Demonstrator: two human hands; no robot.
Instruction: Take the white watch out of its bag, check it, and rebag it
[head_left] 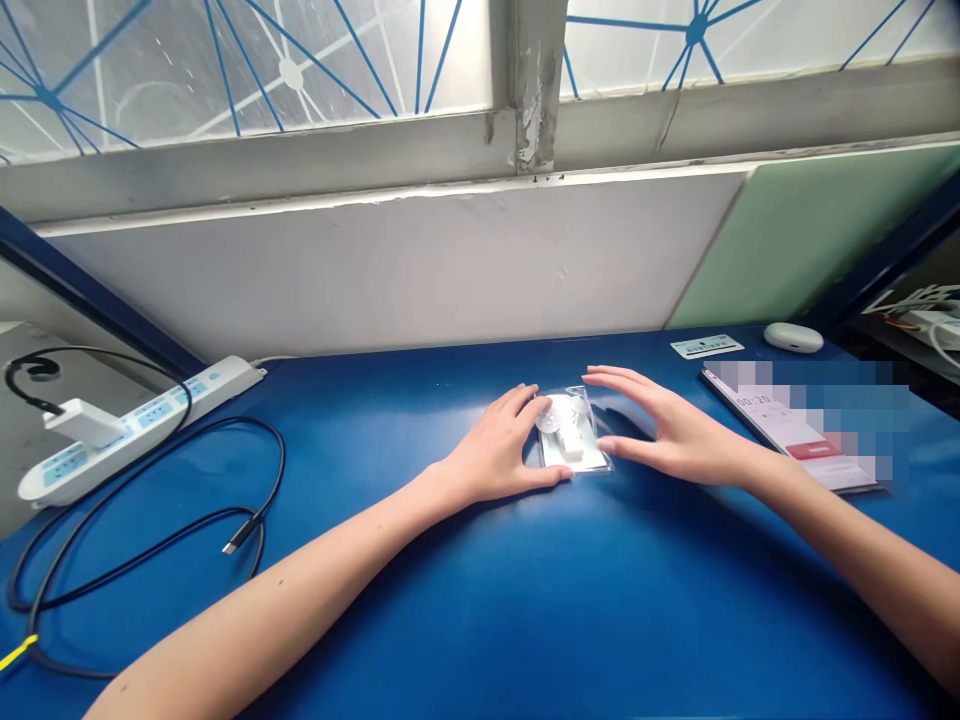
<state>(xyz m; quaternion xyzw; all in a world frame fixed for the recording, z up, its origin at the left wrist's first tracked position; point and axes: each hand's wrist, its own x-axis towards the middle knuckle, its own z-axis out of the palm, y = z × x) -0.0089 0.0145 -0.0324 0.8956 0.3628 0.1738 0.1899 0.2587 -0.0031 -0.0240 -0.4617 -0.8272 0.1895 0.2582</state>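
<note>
A small clear plastic packet [574,445] with white contents lies flat on the blue table, near its middle. A round whitish disc shows at its upper left, and a small white piece lies at its centre; I cannot make out what they are. My left hand [499,445] rests at the packet's left side, thumb along the lower edge and forefinger by the disc, with thumb and fingers apart. On the other side, my right hand [675,425] hovers with fingers stretched out, its thumb tip close to the packet's right edge. Nothing is in it.
At left stands a white power strip [225,385] with a charger [86,422] plugged in. Its black cable [274,440] loops over the table. To the right lie a phone [787,425], a printed card [706,346] and a white oval case [793,338]. A wall panel [412,270] rises behind.
</note>
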